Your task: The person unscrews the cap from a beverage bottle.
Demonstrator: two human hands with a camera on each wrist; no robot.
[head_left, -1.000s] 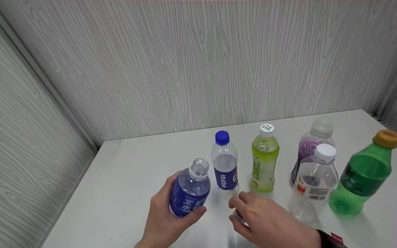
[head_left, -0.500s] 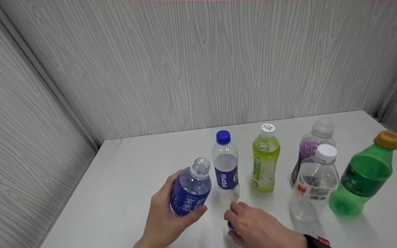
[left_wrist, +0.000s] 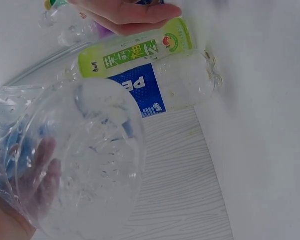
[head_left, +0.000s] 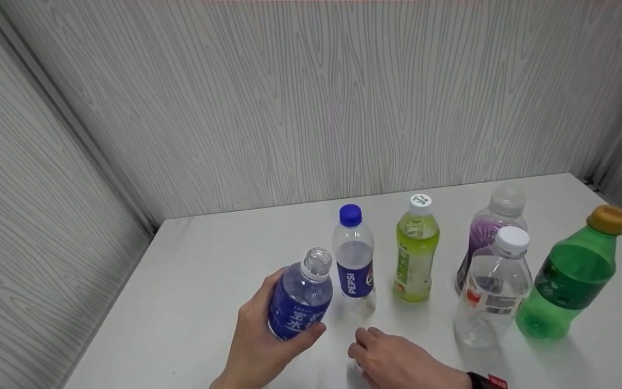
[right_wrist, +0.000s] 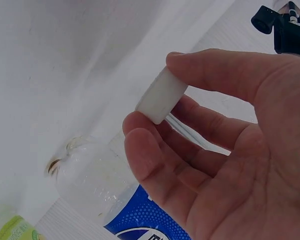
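My left hand (head_left: 259, 329) grips a clear bottle with a blue label (head_left: 299, 305), its neck uncapped and leaning a little to the right. Its clear base (left_wrist: 92, 165) fills much of the left wrist view. My right hand (head_left: 400, 359) is low over the table, to the right of that bottle and apart from it. Between thumb and fingertips it pinches a white bottle cap (right_wrist: 162, 95), plain in the right wrist view; in the head view the fingers mostly hide it. Just behind the hands stands a Pepsi bottle (head_left: 355, 278) with its blue cap on.
On the white table (head_left: 192, 302) stand a yellow-green bottle (head_left: 417, 265), a purple-labelled bottle (head_left: 481, 232), a clear white-capped bottle (head_left: 489, 297) and a green bottle with an orange cap (head_left: 570, 270). Wood-grain panels (head_left: 289, 108) rise behind and at the sides.
My right hand has moved left and towards the front edge, away from the Pepsi bottle, still pinching the cap. The left hand and its bottle have barely shifted.
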